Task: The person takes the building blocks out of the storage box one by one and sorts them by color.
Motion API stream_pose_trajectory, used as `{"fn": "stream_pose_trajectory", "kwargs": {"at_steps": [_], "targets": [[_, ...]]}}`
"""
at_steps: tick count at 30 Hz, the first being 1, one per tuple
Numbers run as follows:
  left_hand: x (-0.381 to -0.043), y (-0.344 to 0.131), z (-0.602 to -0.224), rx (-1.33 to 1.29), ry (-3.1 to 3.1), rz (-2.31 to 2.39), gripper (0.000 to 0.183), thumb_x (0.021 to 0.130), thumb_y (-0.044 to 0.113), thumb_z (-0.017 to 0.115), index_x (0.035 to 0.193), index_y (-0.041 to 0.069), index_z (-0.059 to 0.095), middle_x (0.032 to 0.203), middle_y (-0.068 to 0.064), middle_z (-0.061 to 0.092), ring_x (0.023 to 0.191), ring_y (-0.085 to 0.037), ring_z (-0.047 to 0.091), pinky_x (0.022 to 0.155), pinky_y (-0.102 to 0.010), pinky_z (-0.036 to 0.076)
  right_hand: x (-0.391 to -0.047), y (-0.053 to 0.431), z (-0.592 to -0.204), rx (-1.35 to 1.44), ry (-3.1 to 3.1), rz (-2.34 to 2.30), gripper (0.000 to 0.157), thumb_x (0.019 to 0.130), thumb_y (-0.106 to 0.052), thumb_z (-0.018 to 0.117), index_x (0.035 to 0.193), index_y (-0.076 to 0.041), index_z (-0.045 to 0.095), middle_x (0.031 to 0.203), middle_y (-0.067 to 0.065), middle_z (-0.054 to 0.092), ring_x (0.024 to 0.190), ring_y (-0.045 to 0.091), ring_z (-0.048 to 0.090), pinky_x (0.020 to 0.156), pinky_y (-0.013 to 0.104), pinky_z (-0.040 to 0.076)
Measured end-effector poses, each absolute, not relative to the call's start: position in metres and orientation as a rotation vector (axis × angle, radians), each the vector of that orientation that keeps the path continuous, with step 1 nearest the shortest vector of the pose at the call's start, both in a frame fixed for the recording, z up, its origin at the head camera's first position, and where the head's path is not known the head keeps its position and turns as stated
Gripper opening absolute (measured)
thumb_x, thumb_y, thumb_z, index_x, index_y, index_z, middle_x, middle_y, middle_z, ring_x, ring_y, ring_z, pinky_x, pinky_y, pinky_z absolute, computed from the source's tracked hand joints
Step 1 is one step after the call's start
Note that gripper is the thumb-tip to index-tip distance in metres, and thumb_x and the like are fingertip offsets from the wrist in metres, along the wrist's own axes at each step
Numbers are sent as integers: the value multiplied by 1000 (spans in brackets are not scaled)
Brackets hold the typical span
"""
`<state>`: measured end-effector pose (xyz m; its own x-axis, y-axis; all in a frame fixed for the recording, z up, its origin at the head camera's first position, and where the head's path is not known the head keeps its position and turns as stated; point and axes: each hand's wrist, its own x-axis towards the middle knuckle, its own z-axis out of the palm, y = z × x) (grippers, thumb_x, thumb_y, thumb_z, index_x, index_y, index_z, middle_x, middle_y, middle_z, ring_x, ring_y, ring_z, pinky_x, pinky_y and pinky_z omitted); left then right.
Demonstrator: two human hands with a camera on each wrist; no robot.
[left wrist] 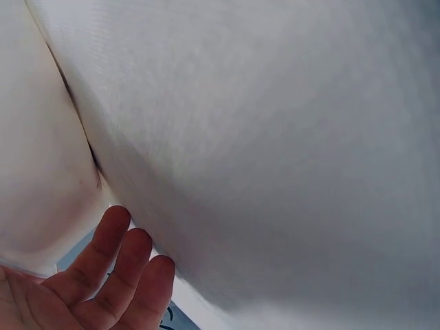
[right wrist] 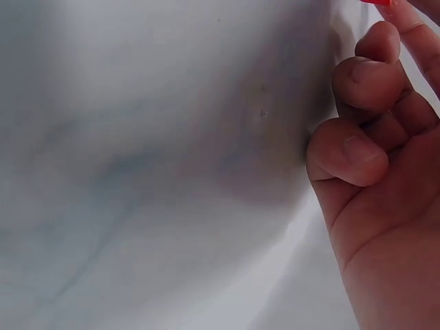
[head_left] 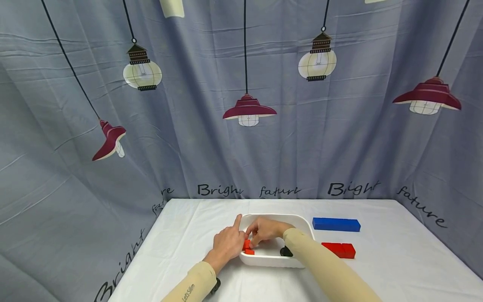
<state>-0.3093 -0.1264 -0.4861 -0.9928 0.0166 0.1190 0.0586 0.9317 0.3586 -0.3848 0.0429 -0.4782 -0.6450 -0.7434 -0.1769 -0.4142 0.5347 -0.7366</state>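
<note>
A white plastic bin stands on the table, with small red blocks at its left end. My right hand reaches down into the bin. Its thumb and index finger pinch a red block, only the edge of which shows in the right wrist view; the other fingers are curled toward the palm. Against the bin's left side rests my left hand, index finger pointing up along the rim. Three of its fingers extend along the outer wall in the left wrist view; its thumb is hidden there.
A long blue bar lies right of the bin, and red blocks lie nearer, partly behind my right sleeve. A black round piece shows beneath that sleeve. White cloth covers the table, and a grey curtain hangs behind.
</note>
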Motion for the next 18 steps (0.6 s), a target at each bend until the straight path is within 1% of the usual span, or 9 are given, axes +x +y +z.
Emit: {"fn": "stream_pose_trajectory", "kwargs": {"at_steps": [5,11,18], "targets": [[-309,-126,-486,-66,-2970,-564,57,100,28,50,154,17,37,96,-14,72,76,-26,65,66,-48,52,-385,49,-476,-930,2297,-940,25,79,-6,76,102,-15,78,65,-4,55,54,12,45,51,21,36],[-309,-127,-486,-78,-2951,-563,57,99,27,50,154,17,37,96,-15,72,78,-28,66,65,-49,51,-384,52,-475,-918,2290,-956,27,77,-8,79,104,-12,77,65,-5,55,53,10,44,51,21,35],[-309,-128,-487,-82,-2948,-572,57,99,27,50,154,17,38,97,-15,72,77,-28,66,64,-49,51,-381,50,-476,-901,2335,-917,22,76,-8,82,97,-7,74,61,-7,50,53,8,42,51,21,31]]}}
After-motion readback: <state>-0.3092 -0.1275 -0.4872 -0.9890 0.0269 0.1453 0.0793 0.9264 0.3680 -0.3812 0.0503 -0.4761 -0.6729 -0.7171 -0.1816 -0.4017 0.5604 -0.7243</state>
